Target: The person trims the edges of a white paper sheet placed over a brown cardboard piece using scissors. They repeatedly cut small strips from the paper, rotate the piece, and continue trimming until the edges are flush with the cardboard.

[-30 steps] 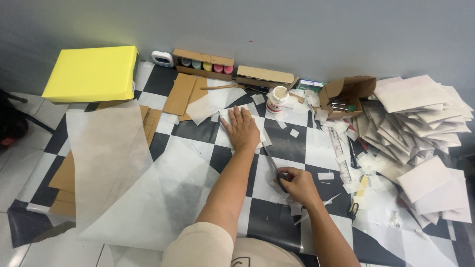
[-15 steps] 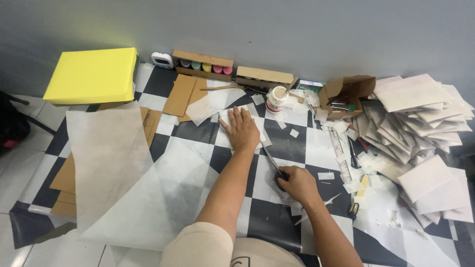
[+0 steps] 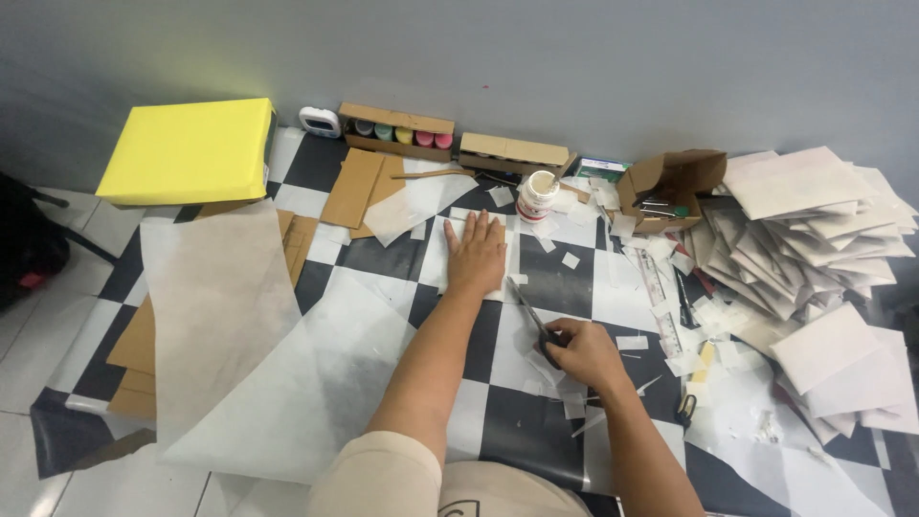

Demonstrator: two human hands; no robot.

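My left hand (image 3: 476, 253) lies flat, fingers spread, pressing down a white sheet of paper (image 3: 452, 257) on the black-and-white checkered mat. My right hand (image 3: 581, 349) grips the dark handles of a pair of scissors (image 3: 529, 311), whose blades point up along the right edge of that sheet. Small white paper scraps (image 3: 572, 402) lie under and around my right hand.
A large translucent sheet (image 3: 249, 354) covers the left, over brown cardboard (image 3: 134, 349). A yellow box (image 3: 187, 150), paint-pot box (image 3: 397, 129), glue jar (image 3: 537, 195), open cardboard box (image 3: 670, 182) and a heap of white envelopes (image 3: 814, 249) ring the mat. Another pair of scissors (image 3: 685, 407) lies right.
My right hand with the scissors has shifted slightly; the left hand stays flat on the sheet. The view has barely moved.
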